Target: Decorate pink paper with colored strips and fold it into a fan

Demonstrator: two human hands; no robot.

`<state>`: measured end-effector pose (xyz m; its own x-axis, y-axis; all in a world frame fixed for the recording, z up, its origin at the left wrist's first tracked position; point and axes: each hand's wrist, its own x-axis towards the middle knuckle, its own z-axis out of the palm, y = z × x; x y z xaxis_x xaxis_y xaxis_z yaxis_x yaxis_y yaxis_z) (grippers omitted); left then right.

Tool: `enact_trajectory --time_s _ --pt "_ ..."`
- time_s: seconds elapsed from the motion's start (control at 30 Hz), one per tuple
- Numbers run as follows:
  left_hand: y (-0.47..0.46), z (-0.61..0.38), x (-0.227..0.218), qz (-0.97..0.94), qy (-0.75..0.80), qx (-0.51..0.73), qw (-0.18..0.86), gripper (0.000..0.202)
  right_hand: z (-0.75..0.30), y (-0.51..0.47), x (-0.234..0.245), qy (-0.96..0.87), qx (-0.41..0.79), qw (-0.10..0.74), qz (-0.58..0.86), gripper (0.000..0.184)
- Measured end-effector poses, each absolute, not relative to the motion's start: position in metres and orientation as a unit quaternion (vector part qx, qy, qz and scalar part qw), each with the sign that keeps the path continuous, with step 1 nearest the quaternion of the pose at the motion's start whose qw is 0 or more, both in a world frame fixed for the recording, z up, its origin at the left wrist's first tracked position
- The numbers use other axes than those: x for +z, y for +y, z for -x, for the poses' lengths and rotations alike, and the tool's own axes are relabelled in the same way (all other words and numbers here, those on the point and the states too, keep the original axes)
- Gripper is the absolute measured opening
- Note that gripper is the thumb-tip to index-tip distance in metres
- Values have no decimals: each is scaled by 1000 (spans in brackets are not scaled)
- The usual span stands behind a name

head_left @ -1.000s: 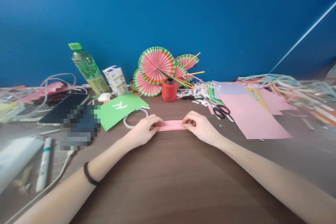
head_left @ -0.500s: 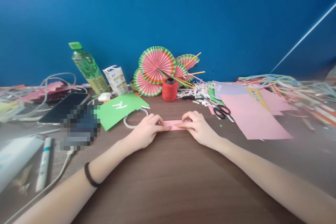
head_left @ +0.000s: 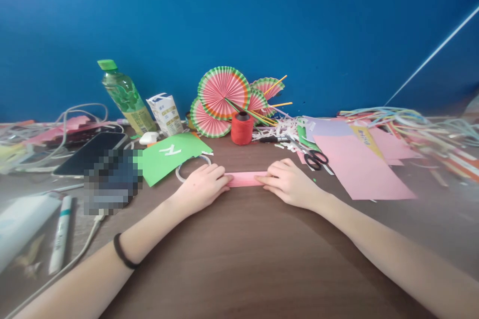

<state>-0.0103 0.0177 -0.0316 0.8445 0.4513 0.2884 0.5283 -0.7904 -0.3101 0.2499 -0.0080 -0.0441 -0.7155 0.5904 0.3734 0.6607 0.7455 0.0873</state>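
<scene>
A narrow strip of pleated pink paper lies across the brown table, with folded layers showing along its near edge. My left hand pinches its left end, thumb and fingers closed on the folds. At the other end, my right hand grips the paper the same way. Just behind my left hand lie a roll of tape, partly covered, and a sheet of green paper with white strips on it. Black-handled scissors rest beyond my right hand.
Pleated paper fans lean on the blue wall behind a red thread spool. A green bottle and a small carton stand back left. Pink sheets lie right; a phone and a marker lie left.
Both hands have moved apart to the ends of the pink paper, so more of its middle shows. Its stacked pleats are now visible along the near edge.
</scene>
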Motion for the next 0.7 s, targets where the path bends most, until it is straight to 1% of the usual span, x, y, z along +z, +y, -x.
enact_trajectory --time_s 0.13,0.23,0.4,0.57,0.7 --pt "20 10 -32 927 -262 -128 237 28 -252 -6 -45 -911 -68 207 350 22" --pt "21 11 -31 924 -271 -146 227 30 -250 -6 -46 -898 -41 243 364 21" --pt "23 13 -27 928 -298 -180 135 30 -248 -6 -46 -876 7 288 387 24" --pt "25 15 -18 929 -322 -177 37 28 -248 -7 -38 -805 131 374 441 20" --pt "27 16 -13 905 -367 -202 -73 24 -249 -5 -33 -762 217 374 481 18"
